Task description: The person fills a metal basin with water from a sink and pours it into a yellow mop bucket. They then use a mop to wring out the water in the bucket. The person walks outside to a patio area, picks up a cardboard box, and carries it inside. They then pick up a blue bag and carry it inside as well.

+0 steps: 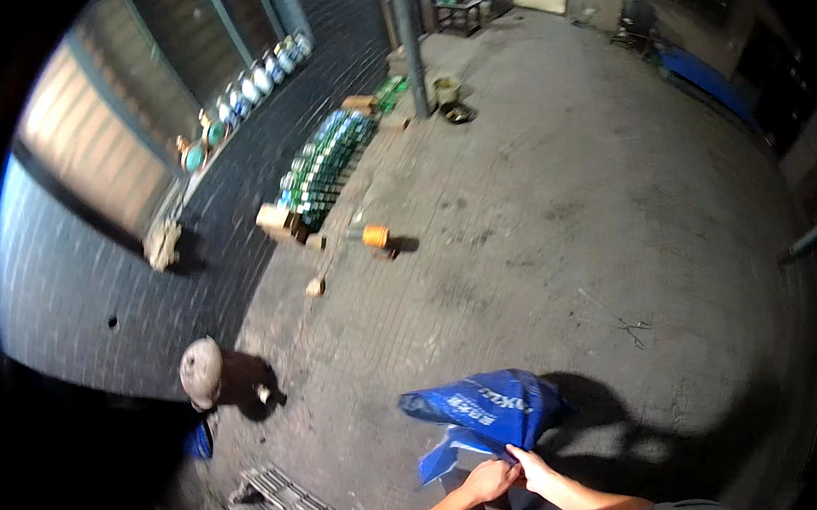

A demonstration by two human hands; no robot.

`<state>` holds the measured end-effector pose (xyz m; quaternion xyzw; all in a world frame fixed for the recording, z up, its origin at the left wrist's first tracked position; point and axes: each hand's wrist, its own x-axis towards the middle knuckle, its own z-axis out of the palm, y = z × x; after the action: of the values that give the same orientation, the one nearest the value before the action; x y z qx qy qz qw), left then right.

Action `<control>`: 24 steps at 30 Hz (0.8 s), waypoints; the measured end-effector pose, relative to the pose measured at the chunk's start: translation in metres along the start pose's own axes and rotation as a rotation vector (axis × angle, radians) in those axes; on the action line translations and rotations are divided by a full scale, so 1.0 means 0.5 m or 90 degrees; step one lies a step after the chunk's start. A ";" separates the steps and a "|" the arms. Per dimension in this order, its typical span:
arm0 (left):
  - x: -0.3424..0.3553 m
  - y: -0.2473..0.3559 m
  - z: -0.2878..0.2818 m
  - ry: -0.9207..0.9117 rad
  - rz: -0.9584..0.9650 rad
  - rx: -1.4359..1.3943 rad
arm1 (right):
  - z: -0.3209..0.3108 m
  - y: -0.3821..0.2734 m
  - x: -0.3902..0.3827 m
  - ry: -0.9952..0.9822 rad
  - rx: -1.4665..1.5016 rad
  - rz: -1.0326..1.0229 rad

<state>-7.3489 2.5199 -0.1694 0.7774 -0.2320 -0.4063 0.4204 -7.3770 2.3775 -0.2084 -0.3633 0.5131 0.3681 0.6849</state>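
A blue plastic bag (492,404) with white print hangs low in front of me, its body bulging forward and to the left. My left hand (493,480) is closed on its gathered near edge. Right beside it, my right hand (532,472) grips the same edge, thumb pointing forward. The two hands almost touch. A loose flap of the bag (447,452) sticks out left of my left hand. What the bag holds, if anything, is hidden.
Green bottles (328,166) lie stacked along the left wall. An orange object (376,236) stands on the concrete floor near them. A rounded pale object (201,372) and a grey slatted crate (284,506) are nearer left. Thin twigs (630,326) lie at right; a post (409,45) rises at the back.
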 end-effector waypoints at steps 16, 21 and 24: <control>0.675 -0.078 -0.543 0.318 -0.430 -0.234 | -0.821 -0.926 -0.148 0.176 0.621 -0.354; 0.806 -0.271 -0.863 0.154 -0.719 0.071 | -0.929 -1.104 -0.183 0.297 0.708 -0.452; 1.095 -0.241 -1.024 -0.038 -0.606 0.221 | -0.949 -1.313 -0.192 0.314 0.745 -0.429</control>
<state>-6.6155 2.4387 -0.3479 0.8433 0.0723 -0.5305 0.0465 -7.0273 1.6445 -0.1359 -0.1477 0.6262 -0.2918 0.7077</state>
